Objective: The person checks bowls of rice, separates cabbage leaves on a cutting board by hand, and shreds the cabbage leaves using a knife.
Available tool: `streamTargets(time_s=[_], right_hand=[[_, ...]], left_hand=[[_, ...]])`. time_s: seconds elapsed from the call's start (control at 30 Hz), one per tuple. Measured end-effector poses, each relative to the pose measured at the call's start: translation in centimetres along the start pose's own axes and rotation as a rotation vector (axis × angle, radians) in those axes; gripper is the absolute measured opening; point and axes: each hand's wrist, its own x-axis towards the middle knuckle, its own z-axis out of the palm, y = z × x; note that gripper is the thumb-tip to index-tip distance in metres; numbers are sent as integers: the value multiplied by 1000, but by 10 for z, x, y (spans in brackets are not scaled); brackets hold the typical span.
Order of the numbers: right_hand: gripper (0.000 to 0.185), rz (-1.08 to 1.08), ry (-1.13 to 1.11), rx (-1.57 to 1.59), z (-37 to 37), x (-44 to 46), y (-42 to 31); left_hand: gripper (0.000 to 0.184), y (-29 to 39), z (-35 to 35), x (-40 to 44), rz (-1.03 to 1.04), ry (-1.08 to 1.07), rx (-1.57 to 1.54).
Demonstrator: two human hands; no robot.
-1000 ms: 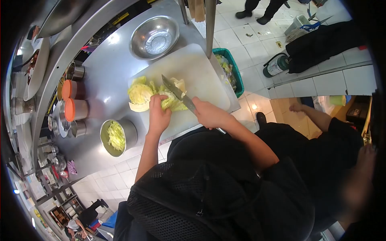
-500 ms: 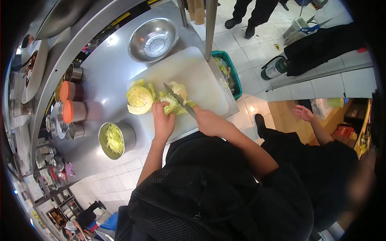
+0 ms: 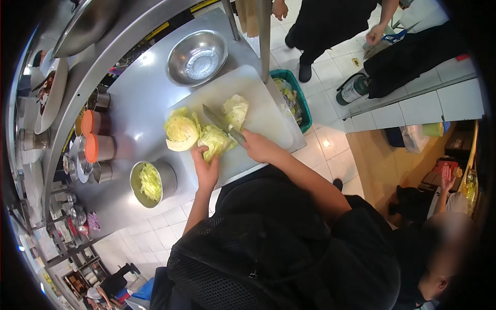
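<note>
1. On the cutting board (image 3: pixel 264 111), the left hand (image 3: pixel 206 169) grasps a cabbage piece (image 3: pixel 217 142).
2. The right hand (image 3: pixel 262 148) grips a knife (image 3: pixel 225 126), blade (image 3: pixel 216 118) beside that piece.
3. Slicing seems in hand; another cut calls for holding clear of the blade.

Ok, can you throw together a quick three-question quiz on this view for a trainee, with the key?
1. Which hand holds the knife?
2. Where does the pot of shredded leaves stand: A, in the green bin; B, on the table beside the cutting board; C, on the floor?
3. True or false: the left hand touches a cut chunk of greens.

Key: 1, right hand; 2, B; 3, true.
</note>
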Motion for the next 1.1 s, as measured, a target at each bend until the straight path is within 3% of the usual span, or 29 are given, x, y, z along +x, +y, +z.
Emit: streamTargets(time_s=[0.1, 0.2, 0.27, 0.43, 0.5, 0.63, 0.83, 0.93, 1.0, 1.03, 1.1], right_hand=[[22, -39, -13, -45, -23, -20, -23], [24, 59, 35, -21, -42, -46, -31], [25, 117, 283, -38, -46, -50, -21], [30, 67, 450, 73, -37, -44, 1], [33, 32, 494, 90, -35, -41, 6], [33, 60, 417, 98, -39, -39, -2], [36, 75, 461, 173, -47, -42, -10], [37, 16, 568, 59, -46, -39, 1], [37, -25, 618, -26, -49, -35, 8], [39, -17, 595, -52, -51, -33, 12], [40, -6, 560, -79, -54, -30, 15]], left_hand=[[40, 10, -2, -1, 9, 19, 50], [42, 17, -5, -3, 15, 31, 98], [44, 33, -5, -4, 20, 87, 183], [49, 72, -8, 15, 107, 206, 457], [52, 74, -1, 34, 242, 155, 361], [56, 84, 24, 80, 240, -42, 326], [66, 76, 39, 106, -46, -323, 387], [59, 74, 40, 111, -114, -372, 313], [42, 76, 40, 115, -91, -567, 353], [42, 78, 40, 112, -91, -573, 351], [28, 84, 41, 97, 131, -533, 398]])
